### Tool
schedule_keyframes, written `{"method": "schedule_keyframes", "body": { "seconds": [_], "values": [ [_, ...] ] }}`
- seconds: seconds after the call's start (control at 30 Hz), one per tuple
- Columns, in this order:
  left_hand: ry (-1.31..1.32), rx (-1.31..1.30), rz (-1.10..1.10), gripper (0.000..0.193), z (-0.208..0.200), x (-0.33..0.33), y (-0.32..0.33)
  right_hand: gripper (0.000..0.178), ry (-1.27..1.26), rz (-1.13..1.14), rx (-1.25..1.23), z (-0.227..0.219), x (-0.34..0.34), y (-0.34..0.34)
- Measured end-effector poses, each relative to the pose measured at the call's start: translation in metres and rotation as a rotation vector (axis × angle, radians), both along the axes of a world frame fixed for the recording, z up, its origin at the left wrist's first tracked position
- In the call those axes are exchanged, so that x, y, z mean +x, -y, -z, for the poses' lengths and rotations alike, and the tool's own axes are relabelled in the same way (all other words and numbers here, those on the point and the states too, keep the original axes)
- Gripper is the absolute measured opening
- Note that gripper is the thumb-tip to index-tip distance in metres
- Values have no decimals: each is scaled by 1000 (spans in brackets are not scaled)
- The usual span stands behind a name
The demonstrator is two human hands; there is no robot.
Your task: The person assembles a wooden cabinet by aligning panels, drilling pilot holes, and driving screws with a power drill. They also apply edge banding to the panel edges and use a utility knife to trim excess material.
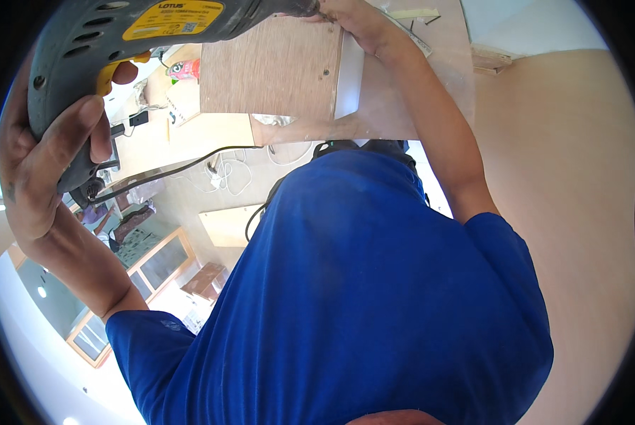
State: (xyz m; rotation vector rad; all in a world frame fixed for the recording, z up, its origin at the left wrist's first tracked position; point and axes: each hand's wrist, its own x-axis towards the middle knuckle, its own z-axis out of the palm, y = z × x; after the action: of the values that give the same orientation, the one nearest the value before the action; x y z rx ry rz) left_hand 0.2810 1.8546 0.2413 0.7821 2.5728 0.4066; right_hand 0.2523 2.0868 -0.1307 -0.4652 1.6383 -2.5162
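My left hand (45, 159) is wrapped round the handle of a grey corded electric drill (66, 78) with a yellow label, its index finger by the yellow trigger. The drill's nose points right, across the top of the view. At its front end is my right hand (353, 21), fingers bunched together and partly cut off by the upper edge; what they pinch, if anything, is hidden. Below the drill's nose lies a wooden panel (268, 67) with a screw-like spot near its right side and a white edge.
The drill's black cord (183, 170) runs right towards my body. White cables (225, 173) lie on the floor. A red-pink package (184, 69) sits left of the panel. A pale wall-like surface (558, 177) stands to my right. Another person (105, 230) shows far left.
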Motion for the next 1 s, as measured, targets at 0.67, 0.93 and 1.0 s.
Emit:
{"method": "schedule_keyframes", "body": {
  "seconds": [0.67, 0.93, 1.0],
  "values": [
    [63, 130, 8, 58, 5, 3, -12, 51, -84, 222, 141, 15, 27, -9],
    [27, 173, 22, 61, 6, -4, -7, 91, -21, 596, 247, 11, 68, 34],
    [52, 197, 20, 63, 6, -3, -9, 80, 12, 554, 207, 13, 66, 34]
  ]
}}
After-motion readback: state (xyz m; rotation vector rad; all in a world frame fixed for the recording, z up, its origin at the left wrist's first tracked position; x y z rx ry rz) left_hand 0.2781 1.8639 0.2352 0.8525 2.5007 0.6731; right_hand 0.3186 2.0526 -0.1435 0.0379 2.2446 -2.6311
